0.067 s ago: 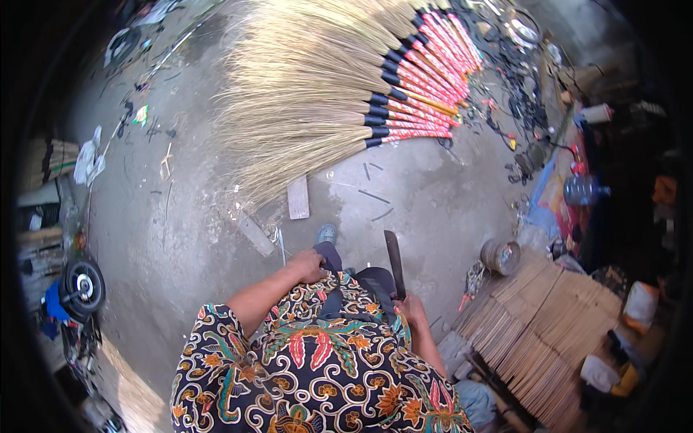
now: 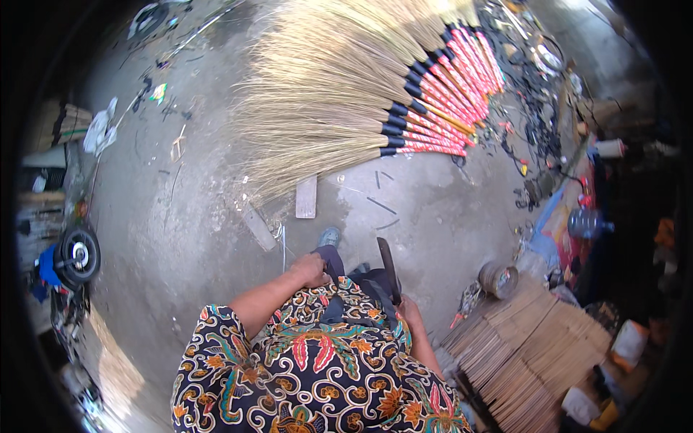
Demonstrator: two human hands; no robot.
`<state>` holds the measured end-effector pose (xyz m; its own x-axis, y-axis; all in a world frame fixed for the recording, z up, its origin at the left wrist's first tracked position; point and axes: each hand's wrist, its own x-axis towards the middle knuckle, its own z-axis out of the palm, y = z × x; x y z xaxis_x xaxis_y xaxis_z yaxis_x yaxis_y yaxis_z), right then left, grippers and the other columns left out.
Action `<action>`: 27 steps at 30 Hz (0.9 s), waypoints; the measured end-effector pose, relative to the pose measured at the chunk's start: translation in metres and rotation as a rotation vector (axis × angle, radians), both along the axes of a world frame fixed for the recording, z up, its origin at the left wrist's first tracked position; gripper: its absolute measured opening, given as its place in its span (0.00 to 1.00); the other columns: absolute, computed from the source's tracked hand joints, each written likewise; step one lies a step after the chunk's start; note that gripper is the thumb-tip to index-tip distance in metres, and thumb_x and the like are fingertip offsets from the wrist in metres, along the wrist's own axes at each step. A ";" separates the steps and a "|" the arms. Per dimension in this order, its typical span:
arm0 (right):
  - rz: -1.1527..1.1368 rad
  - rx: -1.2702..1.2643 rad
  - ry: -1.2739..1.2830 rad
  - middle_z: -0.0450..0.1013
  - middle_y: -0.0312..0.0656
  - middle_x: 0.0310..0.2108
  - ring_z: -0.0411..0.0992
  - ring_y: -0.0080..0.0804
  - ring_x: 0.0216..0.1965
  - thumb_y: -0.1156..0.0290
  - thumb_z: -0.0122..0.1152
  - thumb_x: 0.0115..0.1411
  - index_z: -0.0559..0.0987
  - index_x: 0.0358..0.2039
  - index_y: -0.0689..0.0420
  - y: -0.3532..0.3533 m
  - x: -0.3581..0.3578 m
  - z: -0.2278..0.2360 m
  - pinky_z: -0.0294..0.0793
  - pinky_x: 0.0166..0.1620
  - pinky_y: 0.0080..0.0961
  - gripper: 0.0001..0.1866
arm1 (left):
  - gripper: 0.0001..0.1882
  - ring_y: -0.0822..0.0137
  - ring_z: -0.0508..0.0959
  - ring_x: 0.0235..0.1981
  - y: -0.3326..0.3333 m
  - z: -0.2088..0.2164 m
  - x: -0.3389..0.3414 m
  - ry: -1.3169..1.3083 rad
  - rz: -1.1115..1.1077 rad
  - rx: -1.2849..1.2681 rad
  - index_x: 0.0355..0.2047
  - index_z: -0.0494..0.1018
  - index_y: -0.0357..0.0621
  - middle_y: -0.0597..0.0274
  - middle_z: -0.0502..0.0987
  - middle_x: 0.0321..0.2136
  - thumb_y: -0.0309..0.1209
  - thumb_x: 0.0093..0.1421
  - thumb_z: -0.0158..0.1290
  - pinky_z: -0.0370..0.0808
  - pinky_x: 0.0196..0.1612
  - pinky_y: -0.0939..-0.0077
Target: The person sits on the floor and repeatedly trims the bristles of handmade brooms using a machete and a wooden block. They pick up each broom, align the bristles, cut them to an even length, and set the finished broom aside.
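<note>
My right hand (image 2: 410, 312) is closed at my right hip around the lower end of a long knife (image 2: 388, 261). Its dark blade points up and away from me, and the handle is hidden in the hand. My left hand (image 2: 310, 269) rests at the front of my thigh, against the hem of my patterned shirt (image 2: 310, 353) and the dark trousers. Its fingers are curled in, and whatever they may hold is hidden. Ahead, on the concrete floor, grass brooms (image 2: 325, 101) lie fanned out in a row, with red-and-white handles (image 2: 437, 141) to the right and black bindings.
Short wood pieces (image 2: 306, 198) lie between the brooms and my feet. At the right are a stack of thin sticks (image 2: 534, 332), a metal can (image 2: 498, 281) and a blue water jug (image 2: 586, 224). A wheel (image 2: 78, 255) stands at the left. Dark scraps (image 2: 534, 108) litter the far right.
The view has shifted, so the brooms now sit farther right and slightly lower. A second foot shows beside the knife. Both hands keep their hold and have barely moved against my body.
</note>
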<state>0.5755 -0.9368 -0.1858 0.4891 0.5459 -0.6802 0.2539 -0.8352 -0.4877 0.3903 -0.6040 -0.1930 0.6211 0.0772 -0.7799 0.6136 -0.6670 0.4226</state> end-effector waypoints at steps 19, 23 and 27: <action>0.968 -0.371 0.403 0.82 0.49 0.31 0.79 0.32 0.35 0.53 0.61 0.69 0.85 0.44 0.60 0.111 0.298 0.010 0.76 0.41 0.39 0.21 | 0.27 0.36 0.82 0.43 -0.241 0.003 0.093 -0.018 0.920 -0.270 0.43 0.80 0.37 0.34 0.82 0.41 0.47 0.75 0.40 0.76 0.49 0.43; 0.982 -0.626 0.467 0.83 0.52 0.32 0.80 0.36 0.33 0.58 0.60 0.69 0.84 0.43 0.61 0.113 0.306 0.042 0.78 0.40 0.38 0.18 | 0.22 0.37 0.81 0.41 -0.328 0.018 0.099 -0.140 1.126 -0.275 0.37 0.80 0.36 0.36 0.82 0.38 0.43 0.71 0.46 0.76 0.44 0.45; 1.231 -0.515 0.451 0.83 0.49 0.35 0.80 0.38 0.34 0.63 0.58 0.68 0.83 0.46 0.60 0.121 0.297 0.010 0.78 0.40 0.37 0.16 | 0.14 0.42 0.80 0.34 -0.373 -0.048 0.088 -0.444 0.984 -0.530 0.36 0.79 0.35 0.41 0.81 0.32 0.35 0.62 0.53 0.77 0.41 0.51</action>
